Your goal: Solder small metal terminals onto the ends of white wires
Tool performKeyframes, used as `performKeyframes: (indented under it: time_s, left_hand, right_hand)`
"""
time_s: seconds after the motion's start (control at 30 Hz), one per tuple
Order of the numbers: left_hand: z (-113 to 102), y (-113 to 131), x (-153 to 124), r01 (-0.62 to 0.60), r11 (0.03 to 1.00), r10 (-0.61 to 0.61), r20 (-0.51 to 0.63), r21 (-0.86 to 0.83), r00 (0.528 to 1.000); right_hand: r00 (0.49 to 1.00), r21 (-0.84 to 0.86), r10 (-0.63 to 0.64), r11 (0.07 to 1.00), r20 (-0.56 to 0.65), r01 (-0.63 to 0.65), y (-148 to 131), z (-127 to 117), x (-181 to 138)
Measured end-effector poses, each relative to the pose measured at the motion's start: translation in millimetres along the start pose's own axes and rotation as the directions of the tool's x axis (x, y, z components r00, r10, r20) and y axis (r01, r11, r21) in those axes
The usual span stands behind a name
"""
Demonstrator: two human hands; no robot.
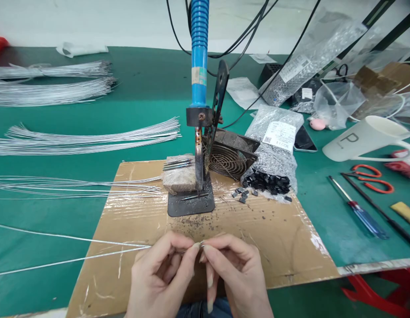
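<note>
My left hand [167, 274] is closed in a pinch around two thin white wires [118, 250], which trail off to the left edge. Fingertips of my right hand [234, 269] are pinched together and meet the left ones over the cardboard; what they hold is too small to make out. Just beyond both hands stands a soldering iron with a blue handle [200, 53], clamped upright, its tip down at a black base plate [191, 207]. Beside it a pale block [181, 181] has several short metal pins on top. More wires [135, 187] end near this block.
Cardboard [257, 234] covers the front of the green table. A fan [229, 159] and a bag of small black parts [269, 181] sit behind it. Rightward lie a screwdriver [366, 218], scissors [373, 179], a phone [305, 139] and a white mug [366, 139]. Wire bundles [75, 143] lie left.
</note>
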State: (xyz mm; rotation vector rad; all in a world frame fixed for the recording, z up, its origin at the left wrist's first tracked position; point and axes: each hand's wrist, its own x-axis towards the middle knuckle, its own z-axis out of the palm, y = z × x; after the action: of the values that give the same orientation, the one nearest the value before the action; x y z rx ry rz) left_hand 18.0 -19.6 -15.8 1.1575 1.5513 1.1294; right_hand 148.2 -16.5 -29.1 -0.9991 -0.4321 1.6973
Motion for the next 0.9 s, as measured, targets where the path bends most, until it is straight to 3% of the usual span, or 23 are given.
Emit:
performKeyframes:
  time_s: [0.4, 0.6, 0.9]
  left_hand:
    - [-11.4, -5.3, 4.8, -0.231, 0.961, 0.219, 0.091, 0.151, 0.972]
    - [-11.7, -8.4, 5.4, -0.222, 0.963, 0.206, 0.115, 0.150, 0.972]
    - [-5.4, -16.4, 0.0, -0.193, 0.972, 0.189, 0.045, 0.136, 0.981]
  right_hand:
    - [0.983, -0.144, 0.128, 0.984, 0.135, -0.109, -18.4, -15.2, 3.2]
    - [0.983, -0.145, 0.125, 0.984, 0.132, -0.106, -14.8, -16.3, 4.0]
    - [0.992, -0.044, 0.080, 0.996, 0.097, -0.076, -5.9, -11.1, 2.0]
